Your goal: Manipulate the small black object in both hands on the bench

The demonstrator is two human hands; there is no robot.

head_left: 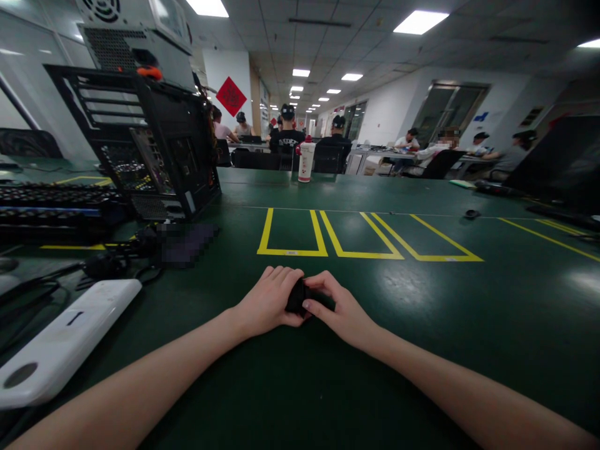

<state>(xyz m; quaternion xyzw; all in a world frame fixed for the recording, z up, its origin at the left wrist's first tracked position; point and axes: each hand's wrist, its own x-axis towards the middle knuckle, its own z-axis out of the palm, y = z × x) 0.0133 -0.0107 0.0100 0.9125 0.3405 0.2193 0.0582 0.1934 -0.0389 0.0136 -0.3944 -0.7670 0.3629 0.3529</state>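
Note:
A small black object [296,297] is between my hands, just above or on the green tabletop [300,387]; its kind cannot be made out. The fingers and thumb of my left hand [270,295] are wrapped round its left side and cover much of it. From the right, my right hand [343,306] has its thumb and index finger curled against the object's right edge. Beyond both hands, yellow tape outlines [293,253] mark several areas on the table.
An open black computer case [154,137] stands at the left, cables [105,262] beside it. Nearer lies a white elongated device [70,340]. A white bottle [305,161] stands at the far edge, a small black ring-like item [472,214] at the right. People sit in the background.

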